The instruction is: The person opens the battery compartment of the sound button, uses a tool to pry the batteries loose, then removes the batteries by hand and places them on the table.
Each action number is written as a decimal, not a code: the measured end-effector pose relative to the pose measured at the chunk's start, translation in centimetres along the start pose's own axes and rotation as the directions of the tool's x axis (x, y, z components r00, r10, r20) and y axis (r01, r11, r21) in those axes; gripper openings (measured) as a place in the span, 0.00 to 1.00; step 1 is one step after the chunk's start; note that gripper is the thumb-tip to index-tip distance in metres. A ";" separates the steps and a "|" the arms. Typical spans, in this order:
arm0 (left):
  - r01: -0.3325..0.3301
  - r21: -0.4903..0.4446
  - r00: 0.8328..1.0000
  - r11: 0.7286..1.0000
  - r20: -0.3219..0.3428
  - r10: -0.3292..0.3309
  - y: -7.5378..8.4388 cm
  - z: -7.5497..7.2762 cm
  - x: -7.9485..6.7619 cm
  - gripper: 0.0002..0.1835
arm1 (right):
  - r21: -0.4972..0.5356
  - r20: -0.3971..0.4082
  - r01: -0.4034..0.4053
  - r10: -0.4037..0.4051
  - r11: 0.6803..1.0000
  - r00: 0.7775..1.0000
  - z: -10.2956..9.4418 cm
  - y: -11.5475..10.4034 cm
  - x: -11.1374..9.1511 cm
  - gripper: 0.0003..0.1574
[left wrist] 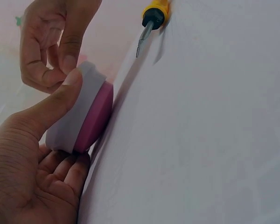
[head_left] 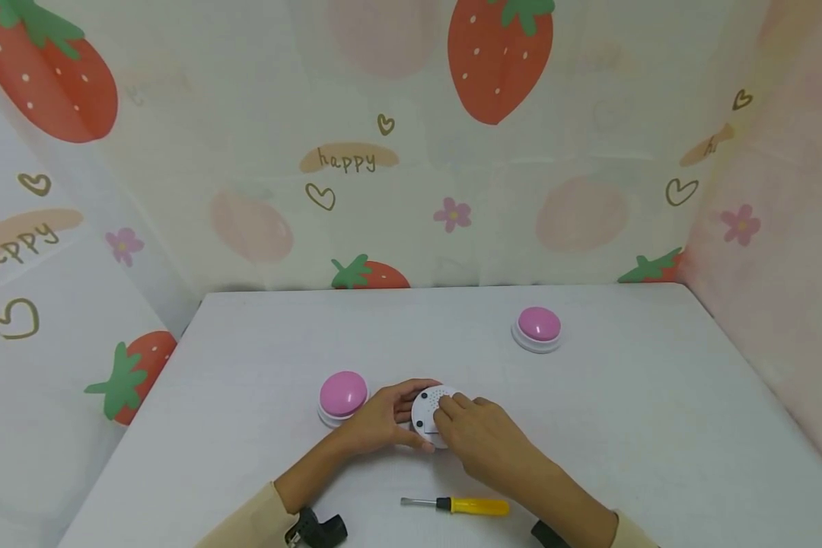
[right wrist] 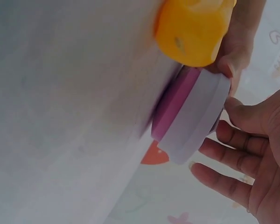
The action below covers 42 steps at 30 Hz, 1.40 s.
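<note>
A round push button (head_left: pixel 424 418) lies upside down on the table, its pink dome (left wrist: pixel 95 116) underneath and its white base with small holes facing up. My left hand (head_left: pixel 388 415) grips the base by its rim, with the thumb on the near side and fingers around the far side. Over the base, my right hand (head_left: pixel 480 436) has its fingers bent, thumb and fingertips at the underside. A small dark part (right wrist: pixel 216 122) shows beside those fingertips; whether they pinch it is unclear. Nearer the front lies a screwdriver (head_left: pixel 476 506) with a yellow handle, touched by neither hand.
A second pink-domed button (head_left: pixel 343 393) stands upright just left of my left hand. Another such button (head_left: pixel 539 329) is at the back right. All of it is on a white table (head_left: pixel 630 396), with strawberry-printed cloth (head_left: pixel 411 221) behind and at both sides.
</note>
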<state>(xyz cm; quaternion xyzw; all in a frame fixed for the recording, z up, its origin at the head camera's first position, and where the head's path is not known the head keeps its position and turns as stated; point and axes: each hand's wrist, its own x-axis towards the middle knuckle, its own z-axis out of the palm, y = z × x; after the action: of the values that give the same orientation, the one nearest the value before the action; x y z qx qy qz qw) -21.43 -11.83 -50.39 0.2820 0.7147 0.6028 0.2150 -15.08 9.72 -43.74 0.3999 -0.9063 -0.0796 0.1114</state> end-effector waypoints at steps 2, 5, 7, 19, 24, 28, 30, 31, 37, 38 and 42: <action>0.001 0.001 1.000 1.000 0.000 -0.001 0.0 0.0 -0.1 0.48 | -0.005 0.003 -0.005 0.005 1.000 1.000 0.0 0.0 0.0 0.23; 0.002 0.004 1.000 1.000 -0.001 -0.002 -0.2 -0.1 -0.1 0.48 | -0.009 0.007 -0.015 0.015 1.000 1.000 0.0 -0.1 0.0 0.24; 0.000 0.003 1.000 1.000 0.001 0.000 -0.3 -0.2 -0.1 0.47 | -0.009 0.014 -0.023 0.023 1.000 1.000 0.0 -0.2 0.1 0.25; -0.013 -0.006 1.000 1.000 0.011 0.013 -0.2 -0.2 -0.2 0.47 | 0.024 0.045 -0.034 0.033 0.999 0.998 -0.5 -0.1 0.0 0.29; -0.016 -0.012 1.000 1.000 0.013 0.016 -0.3 -0.2 -0.2 0.47 | 0.046 0.035 -0.041 0.040 0.998 0.999 -0.6 0.0 -0.1 0.29; -0.020 -0.016 1.000 1.000 0.018 0.020 -0.2 -0.1 -0.2 0.47 | 0.061 0.009 -0.057 0.056 0.997 0.998 -0.8 0.3 -0.3 0.26; -0.016 -0.016 1.000 1.000 0.019 0.016 -0.2 -0.1 -0.2 0.47 | 0.067 0.001 -0.063 0.063 0.996 0.998 -0.9 0.5 -0.4 0.25; -0.011 -0.017 1.000 1.000 0.017 0.012 -0.2 0.0 -0.2 0.47 | 0.070 -0.001 -0.068 0.068 0.995 0.998 -1.0 0.6 -0.5 0.24; 0.023 0.000 1.000 1.000 -0.005 -0.023 0.0 0.1 -0.2 0.47 | 0.074 -0.002 -0.094 0.095 0.993 0.996 -1.1 1.5 -1.3 0.24; 0.028 0.003 1.000 1.000 -0.008 -0.028 0.0 0.1 -0.3 0.46 | 0.071 -0.009 -0.095 0.096 0.993 0.995 -1.1 1.6 -1.5 0.24; 0.039 0.007 0.999 0.999 -0.014 -0.039 0.1 0.1 -0.3 0.46 | 0.062 -0.046 -0.120 0.123 0.991 0.991 -1.0 2.6 -2.5 0.20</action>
<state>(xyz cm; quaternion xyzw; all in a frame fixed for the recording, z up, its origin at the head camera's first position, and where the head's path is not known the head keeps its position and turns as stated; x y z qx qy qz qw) -21.13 -11.93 -50.31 0.2644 0.7239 0.5978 0.2206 -15.02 13.20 -42.54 0.3488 -0.9279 -0.0357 0.1267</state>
